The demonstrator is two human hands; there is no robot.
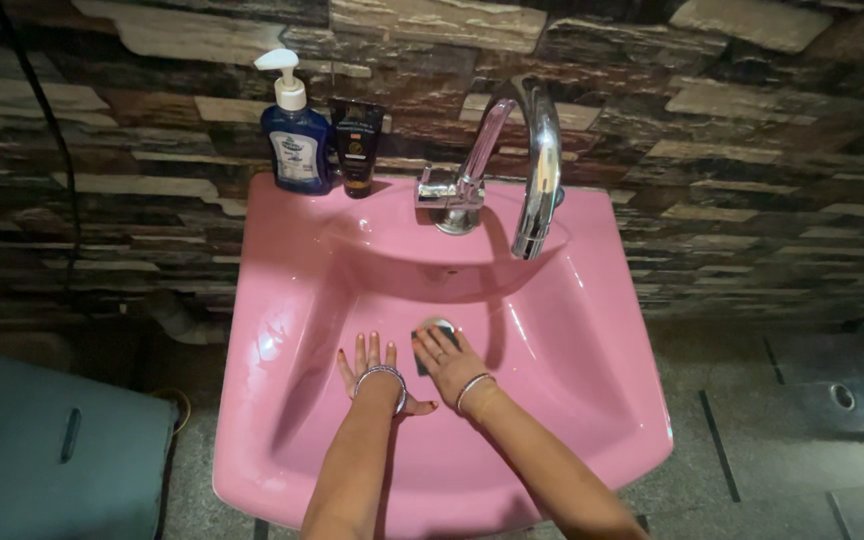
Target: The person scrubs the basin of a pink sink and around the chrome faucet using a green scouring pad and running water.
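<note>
Nearest the camera, both bare forearms reach down into the glossy pink ceramic washbasin [282, 300], each wrist carrying silver metal bangles [384, 376].

The left hand [370, 368] lies palm-down on the basin floor, fingers spread wide and flat, gripping nothing. The right hand [449, 358] presses a small dark scrubbing pad [422, 345] against the ceramic; its fingers are extended over the pad and lightly curled, and how firmly they hold it cannot be told. The pad shows only as a dark edge just left of the right fingertips, between the two hands; its material is unclear.

Immediately beyond the right fingertips sits the round metal drain [439, 324], partly covered.

Risks, as judged:
- The glazed surface looks slick; the bracing left hand could slide under load.
- The pad lies touching or just beside the drain and could catch on it.
- The bangles could scratch or knock the glaze.

Farther from the fingers, the curved chrome tap [537, 150] arches over the bowl, its spout above and beyond the right hand; a raised hand could strike it. On the back ledge, well beyond the left fingers, stand a blue pump soap bottle [295, 140] and a black squeeze tube [357, 148], against a rough stone-patterned wall [752, 120].
</note>
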